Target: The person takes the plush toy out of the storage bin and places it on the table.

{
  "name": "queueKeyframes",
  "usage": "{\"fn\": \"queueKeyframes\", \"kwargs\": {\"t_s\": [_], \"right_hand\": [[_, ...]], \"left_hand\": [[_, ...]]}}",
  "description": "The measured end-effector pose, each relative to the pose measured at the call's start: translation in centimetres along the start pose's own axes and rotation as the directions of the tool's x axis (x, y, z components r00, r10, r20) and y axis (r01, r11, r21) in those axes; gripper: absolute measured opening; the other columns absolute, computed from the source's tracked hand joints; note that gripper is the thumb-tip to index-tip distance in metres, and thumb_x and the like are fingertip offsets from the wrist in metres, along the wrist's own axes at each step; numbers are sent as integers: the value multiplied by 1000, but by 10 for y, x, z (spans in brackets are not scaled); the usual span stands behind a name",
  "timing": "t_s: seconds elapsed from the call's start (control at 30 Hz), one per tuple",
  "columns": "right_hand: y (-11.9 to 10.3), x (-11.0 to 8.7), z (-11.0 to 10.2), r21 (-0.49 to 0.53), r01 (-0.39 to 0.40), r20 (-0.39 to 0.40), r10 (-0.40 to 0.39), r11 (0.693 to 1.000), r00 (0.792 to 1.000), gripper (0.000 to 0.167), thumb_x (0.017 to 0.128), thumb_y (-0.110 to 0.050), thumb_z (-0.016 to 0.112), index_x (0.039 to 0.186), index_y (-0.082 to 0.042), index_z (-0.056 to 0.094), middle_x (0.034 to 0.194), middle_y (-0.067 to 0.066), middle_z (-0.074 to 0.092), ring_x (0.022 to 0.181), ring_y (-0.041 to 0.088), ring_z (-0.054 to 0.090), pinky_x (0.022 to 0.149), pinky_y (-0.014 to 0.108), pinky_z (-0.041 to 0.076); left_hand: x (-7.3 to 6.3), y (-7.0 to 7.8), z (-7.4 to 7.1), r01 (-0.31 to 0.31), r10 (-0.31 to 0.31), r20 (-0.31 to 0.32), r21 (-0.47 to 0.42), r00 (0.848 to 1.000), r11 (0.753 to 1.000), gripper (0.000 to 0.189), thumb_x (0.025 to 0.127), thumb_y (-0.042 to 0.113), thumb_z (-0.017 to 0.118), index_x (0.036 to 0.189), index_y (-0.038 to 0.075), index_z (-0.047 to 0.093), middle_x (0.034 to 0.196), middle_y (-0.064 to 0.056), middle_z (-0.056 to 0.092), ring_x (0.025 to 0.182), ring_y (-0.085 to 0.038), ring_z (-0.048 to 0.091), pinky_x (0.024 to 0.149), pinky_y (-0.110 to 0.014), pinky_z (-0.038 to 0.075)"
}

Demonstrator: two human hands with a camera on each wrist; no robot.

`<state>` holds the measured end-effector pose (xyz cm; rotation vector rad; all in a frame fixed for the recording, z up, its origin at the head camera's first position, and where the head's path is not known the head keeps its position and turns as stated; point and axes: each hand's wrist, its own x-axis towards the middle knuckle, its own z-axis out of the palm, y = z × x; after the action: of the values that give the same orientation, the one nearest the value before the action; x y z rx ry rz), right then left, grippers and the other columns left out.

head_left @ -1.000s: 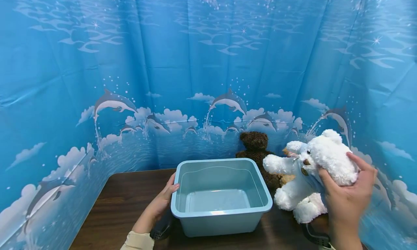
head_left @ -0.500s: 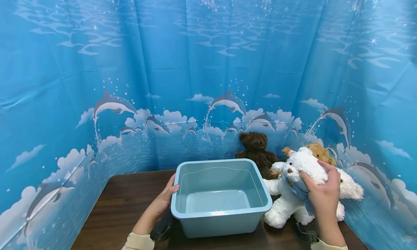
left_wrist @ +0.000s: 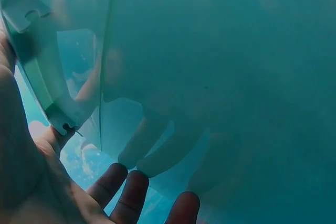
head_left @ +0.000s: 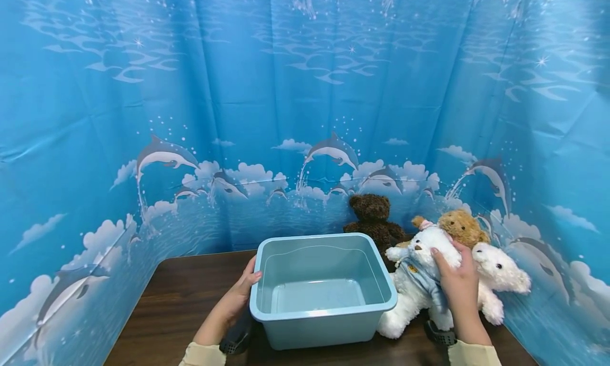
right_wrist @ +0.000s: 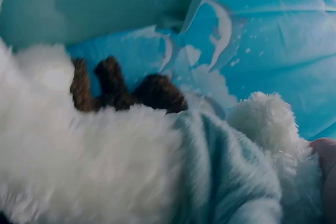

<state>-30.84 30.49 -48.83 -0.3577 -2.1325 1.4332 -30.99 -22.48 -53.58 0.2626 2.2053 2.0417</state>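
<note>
My left hand (head_left: 240, 289) grips the left rim of a pale blue plastic bin (head_left: 324, 331), thumb over the edge. In the left wrist view its fingers (left_wrist: 131, 195) lie against the bin's outer wall. Just right of the bin, my right hand (head_left: 459, 276) holds a white teddy bear (head_left: 407, 297) in a blue top by the head. The bear leans, its legs low beside the bin. In the right wrist view the blue top (right_wrist: 226, 166) and white fur fill the foreground, and only a bit of the hand shows at the right edge.
Behind the bin's right corner sits a dark brown teddy bear (head_left: 374, 212). A tan plush (head_left: 462, 225) and another white plush (head_left: 500, 268) stand behind and right of my right hand. A blue dolphin curtain (head_left: 238, 117) surrounds the dark wooden table (head_left: 176, 297).
My right hand has moved left and down with the white teddy bear, toward the bin. The tan and other white plush have come into fuller view. My left hand stays on the bin.
</note>
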Motion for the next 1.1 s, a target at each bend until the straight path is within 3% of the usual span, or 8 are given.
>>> {"fn": "queueKeyframes", "kwargs": {"t_s": [0.13,0.23,0.5,0.63,0.77,0.93,1.1], "right_hand": [[14,11,3,-49,-97,116,102,994,988,93,102,-63,66,172,-15,27,179,25,23,162,56,23,127,75,21],[22,14,5,-38,-120,148,125,992,981,98,102,-65,65,175,-17,19,181,24,18,163,56,19,128,75,20],[16,11,5,-81,49,85,-42,995,996,95,100,-54,74,173,-16,25,171,31,28,155,56,30,119,78,28],[5,11,3,-184,104,221,-62,978,973,111,96,-51,81,175,-12,12,171,36,20,152,61,28,114,81,32],[-1,11,2,-222,117,333,-38,968,942,119,95,-42,85,173,-7,2,175,38,15,156,64,24,116,81,32],[3,5,10,-268,137,303,-51,954,951,107,95,-32,86,168,-3,14,166,41,27,149,63,36,114,78,37],[22,-2,27,-284,165,238,-97,945,966,98,92,-24,86,165,0,24,159,40,33,143,61,43,111,76,41]], "left_hand": [[0,-1,-1,-1,1,6,11,1000,1000,73,107,52,43,173,36,15,177,-17,22,153,-49,34,119,-77,38],[1,-1,-2,0,0,5,17,1000,1000,74,107,52,43,173,34,15,177,-18,21,153,-49,34,118,-76,38],[-1,-2,0,3,-4,7,21,1000,1000,74,107,54,44,173,36,15,178,-15,20,156,-49,30,121,-82,30],[-1,-2,0,-3,3,3,26,1000,1000,73,107,53,44,172,38,15,178,-15,21,156,-49,30,120,-82,32],[1,-1,0,-11,11,1,7,1000,1000,72,107,52,44,172,38,16,178,-15,22,156,-49,29,119,-80,35],[2,-1,-1,-10,10,3,-6,1000,1000,71,108,51,44,172,37,17,176,-15,24,154,-48,33,119,-75,40],[1,-3,-4,-12,12,4,-5,1000,1000,71,108,50,44,172,36,17,177,-16,23,156,-48,30,119,-77,38]]}}
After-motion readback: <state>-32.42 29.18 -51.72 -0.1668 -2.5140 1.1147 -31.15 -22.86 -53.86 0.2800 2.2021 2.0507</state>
